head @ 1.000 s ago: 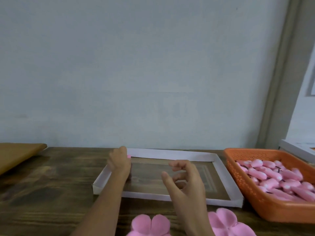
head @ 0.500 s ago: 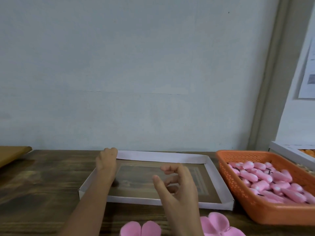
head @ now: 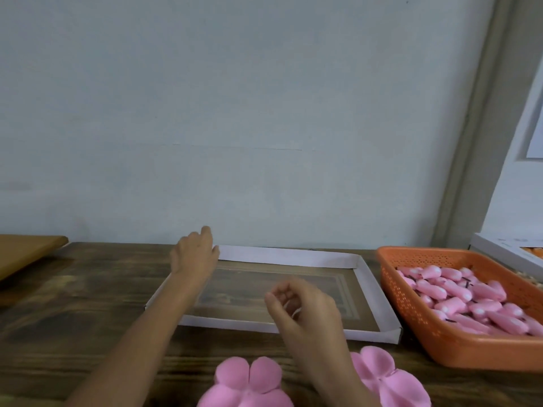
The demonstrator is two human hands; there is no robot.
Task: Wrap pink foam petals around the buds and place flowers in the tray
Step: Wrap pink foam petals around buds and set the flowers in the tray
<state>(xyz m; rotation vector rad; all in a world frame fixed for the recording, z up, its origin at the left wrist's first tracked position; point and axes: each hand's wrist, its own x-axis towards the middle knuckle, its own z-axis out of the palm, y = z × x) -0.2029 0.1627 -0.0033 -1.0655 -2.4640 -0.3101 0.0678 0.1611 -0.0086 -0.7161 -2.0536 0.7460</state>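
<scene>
A shallow tray with a white cardboard rim and a brown floor lies on the wooden table. My left hand hovers over its far left corner, back toward me, fingers drooping and relaxed; nothing pink shows in it. My right hand hangs above the tray's near edge with its fingers curled in to the thumb, and I see nothing held. Two flat pink foam petal pieces lie at the table's near edge, either side of my right wrist. Pink buds fill an orange basket on the right.
A brown board lies at the far left of the table. A white box stands behind the basket at the right edge. A pale wall rises right behind the tray.
My left hand rose from inside the tray's far left corner toward the wall; the pink bit beside it a second ago no longer shows. My right hand's fingers curled closer to the thumb.
</scene>
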